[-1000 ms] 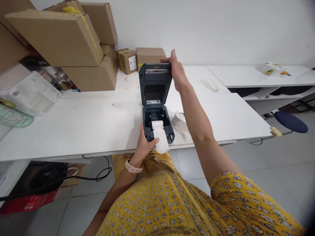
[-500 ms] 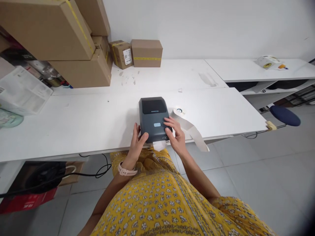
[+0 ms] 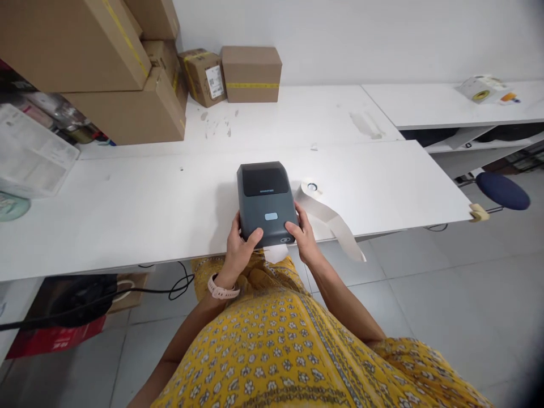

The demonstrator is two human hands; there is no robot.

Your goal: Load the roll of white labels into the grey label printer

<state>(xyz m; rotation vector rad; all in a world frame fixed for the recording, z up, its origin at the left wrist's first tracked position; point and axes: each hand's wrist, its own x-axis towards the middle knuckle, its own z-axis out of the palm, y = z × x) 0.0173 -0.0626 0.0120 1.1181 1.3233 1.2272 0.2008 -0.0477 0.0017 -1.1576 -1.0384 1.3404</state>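
Observation:
A dark grey label printer (image 3: 266,199) sits with its lid down at the front edge of the white table (image 3: 127,209). White label paper (image 3: 275,253) sticks out of its front slot. My left hand (image 3: 238,246) grips the printer's front left corner, thumb on top. My right hand (image 3: 301,236) holds the front right corner, fingers curled round its side. A small paper roll (image 3: 311,188) lies just right of the printer, its loose strip (image 3: 340,232) hanging over the table edge.
Stacked cardboard boxes (image 3: 106,68) fill the back left; two smaller boxes (image 3: 250,65) stand by the wall. Plastic-wrapped goods (image 3: 29,153) lie far left. A tape roll (image 3: 482,89) rests on the right-hand table. A blue stool (image 3: 502,190) and black cables (image 3: 178,286) sit below.
My right hand swung the printer lid down from upright and came to the front right corner. Both hands now clasp the shut printer.

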